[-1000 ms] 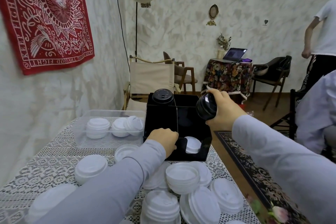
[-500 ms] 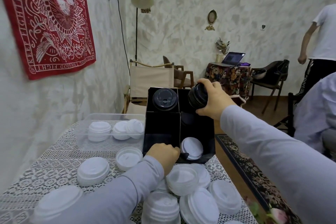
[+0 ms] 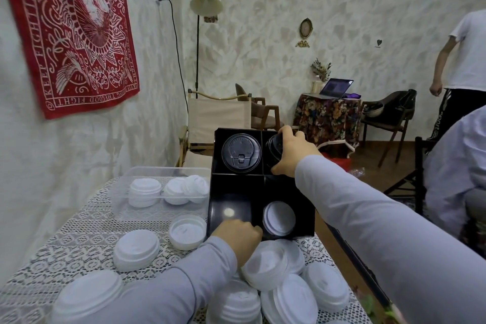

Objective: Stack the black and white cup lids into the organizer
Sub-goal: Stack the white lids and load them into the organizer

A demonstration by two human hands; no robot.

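A black four-slot organizer (image 3: 236,184) leans back on the lace-covered table. Its upper left slot holds black lids (image 3: 241,153). My right hand (image 3: 292,151) is shut on a stack of black lids (image 3: 273,148) at the mouth of the upper right slot. The lower right slot holds white lids (image 3: 279,218); the lower left slot looks empty. My left hand (image 3: 238,238) grips the organizer's front bottom edge. Several stacks of white lids (image 3: 265,268) lie on the table in front of it.
A clear plastic bin (image 3: 157,208) with white lids stands left of the organizer. More white lid stacks (image 3: 136,248) lie at the left and near edge. The table's right edge drops to a rug. Another person stands at the far right.
My right hand carried the black lid stack from the organizer's right side up and left into the upper right slot. The organizer has tipped further back, showing its slots. My left hand stays at its base.
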